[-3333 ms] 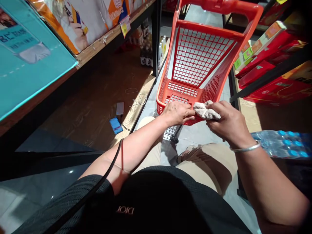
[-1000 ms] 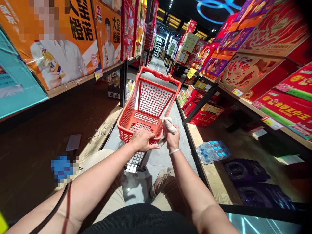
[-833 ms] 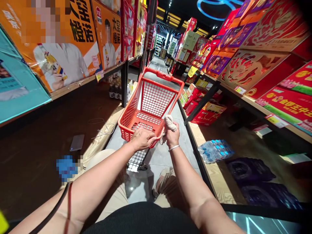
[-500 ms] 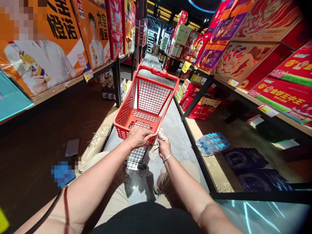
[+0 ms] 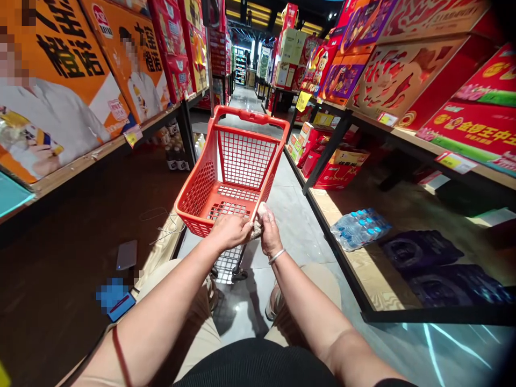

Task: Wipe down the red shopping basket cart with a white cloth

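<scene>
A red plastic shopping cart [image 5: 197,185] stands in the aisle before my knees, its basket tilted slightly toward the left. My left hand [image 5: 231,234] grips the near rim of the basket close to its right corner, fingers curled over it. Bunched in my right hand [image 5: 270,232] is a pale, crumpled cloth [image 5: 257,230], pressed against that corner of the rim. The right fingers wrap round the cloth and hide part of it. A silver bangle [image 5: 277,256] sits on the right wrist. Both hands nearly touch.
Shelves with orange cartons [image 5: 76,80] line the left, with a white power bank [image 5: 127,255] and a blue item [image 5: 116,301] below. On the right, red gift boxes [image 5: 475,129] fill the upper shelf; shrink-wrapped water bottles [image 5: 360,228] and dark purple packs [image 5: 421,252] lie underneath.
My right hand has moved up slightly with the cloth, whose hanging end is now gathered against the rim corner. The cart sits further left in view; my left hand stays on its rim.
</scene>
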`<state>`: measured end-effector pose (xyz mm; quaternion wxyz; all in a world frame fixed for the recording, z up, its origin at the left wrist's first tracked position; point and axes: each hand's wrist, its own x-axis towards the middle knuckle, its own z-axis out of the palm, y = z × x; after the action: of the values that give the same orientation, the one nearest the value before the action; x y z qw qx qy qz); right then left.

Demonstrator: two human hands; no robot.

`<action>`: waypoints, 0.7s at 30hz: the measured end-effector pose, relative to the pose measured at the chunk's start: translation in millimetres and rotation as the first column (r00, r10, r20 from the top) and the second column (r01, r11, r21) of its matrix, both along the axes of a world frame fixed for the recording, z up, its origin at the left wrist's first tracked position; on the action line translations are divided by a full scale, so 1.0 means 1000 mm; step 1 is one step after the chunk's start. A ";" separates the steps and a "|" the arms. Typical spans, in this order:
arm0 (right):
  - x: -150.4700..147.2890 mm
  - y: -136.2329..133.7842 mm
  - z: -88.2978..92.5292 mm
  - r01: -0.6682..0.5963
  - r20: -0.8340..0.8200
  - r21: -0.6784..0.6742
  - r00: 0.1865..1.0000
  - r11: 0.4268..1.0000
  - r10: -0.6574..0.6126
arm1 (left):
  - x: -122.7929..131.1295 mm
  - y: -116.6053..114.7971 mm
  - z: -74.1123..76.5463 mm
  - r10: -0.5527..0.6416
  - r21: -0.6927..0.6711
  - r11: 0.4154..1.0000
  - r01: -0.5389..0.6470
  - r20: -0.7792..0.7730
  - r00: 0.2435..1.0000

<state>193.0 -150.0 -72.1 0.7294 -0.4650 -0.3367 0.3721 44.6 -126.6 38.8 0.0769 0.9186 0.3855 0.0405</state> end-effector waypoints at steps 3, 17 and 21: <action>-0.006 0.001 -0.009 0.050 -0.154 -0.038 0.987 0.998 -0.056 | 0.001 -0.001 0.000 0.030 -0.037 0.999 -0.030 -0.007 1.000; 0.010 0.020 0.015 0.098 -0.262 -0.041 0.959 0.994 -0.105 | -0.006 0.005 -0.001 0.080 -0.115 0.989 -0.091 -0.092 0.993; 0.016 0.025 0.012 0.194 0.224 0.077 0.952 0.978 -0.207 | -0.005 0.005 -0.001 0.089 -0.117 0.988 -0.100 -0.094 0.992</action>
<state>209.4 -124.5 -60.3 0.7317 -0.5168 -0.3802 0.2303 39.3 -121.6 37.8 0.1135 0.8938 0.4334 -0.0203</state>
